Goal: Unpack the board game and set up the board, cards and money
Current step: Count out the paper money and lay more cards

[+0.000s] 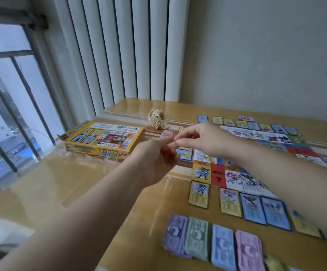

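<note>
The game board (218,178) lies flat on the right of the wooden table (61,184). Property cards (199,194) line its near edge and more cards (254,125) line its far edge. Several stacks of paper money (197,238) sit side by side in front. The yellow game box (104,141) lies at the back left. My left hand (156,163) and my right hand (199,138) meet in the air over the board's left edge. The right thumb and forefinger touch the left fingertips. Blur hides whether anything small is between them.
A crumpled clear wrapper (156,121) lies behind the box near the wall. A barred window (12,114) is on the left and white vertical slats (129,51) stand behind the table. A loose card (166,133) lies between the box and the board.
</note>
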`<action>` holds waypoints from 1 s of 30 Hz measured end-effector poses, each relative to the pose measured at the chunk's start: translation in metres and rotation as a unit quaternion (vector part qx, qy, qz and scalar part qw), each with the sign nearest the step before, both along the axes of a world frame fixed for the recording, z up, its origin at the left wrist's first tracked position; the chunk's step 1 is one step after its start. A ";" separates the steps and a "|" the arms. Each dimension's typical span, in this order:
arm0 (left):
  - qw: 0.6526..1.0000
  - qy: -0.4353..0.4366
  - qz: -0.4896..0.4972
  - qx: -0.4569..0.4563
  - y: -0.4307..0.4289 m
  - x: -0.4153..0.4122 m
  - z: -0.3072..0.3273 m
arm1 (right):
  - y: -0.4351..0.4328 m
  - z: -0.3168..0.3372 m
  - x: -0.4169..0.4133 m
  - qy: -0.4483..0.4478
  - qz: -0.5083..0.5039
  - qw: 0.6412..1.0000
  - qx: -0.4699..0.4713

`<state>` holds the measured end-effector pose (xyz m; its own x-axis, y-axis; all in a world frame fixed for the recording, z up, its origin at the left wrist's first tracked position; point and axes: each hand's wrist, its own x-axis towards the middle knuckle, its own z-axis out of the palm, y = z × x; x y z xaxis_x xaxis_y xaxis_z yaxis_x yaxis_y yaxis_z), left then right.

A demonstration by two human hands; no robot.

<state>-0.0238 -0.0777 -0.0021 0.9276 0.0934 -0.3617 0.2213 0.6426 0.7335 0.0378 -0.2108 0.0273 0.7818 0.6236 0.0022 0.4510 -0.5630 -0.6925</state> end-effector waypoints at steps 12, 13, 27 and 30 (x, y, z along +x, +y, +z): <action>0.972 -0.064 -0.091 0.205 -0.104 -0.061 0.003 | -0.084 -0.004 -0.085 -0.067 -0.067 0.995 -0.026; 0.962 -0.084 -0.093 0.243 -0.110 -0.063 0.002 | -0.089 -0.006 -0.089 -0.068 -0.068 0.995 -0.018; 0.761 -0.211 -0.215 0.575 -0.118 -0.091 -0.025 | -0.171 -0.034 -0.121 0.030 -0.144 0.989 0.030; 0.580 -0.255 -0.220 0.741 -0.107 -0.095 -0.040 | -0.168 -0.048 -0.129 0.040 -0.139 0.989 -0.028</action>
<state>-0.1192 -0.1842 -0.0421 0.9305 -0.3356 0.1465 -0.3648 -0.8149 0.4503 -0.0911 -0.3792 -0.0209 0.9196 0.3812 -0.0947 0.2185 -0.6968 -0.6831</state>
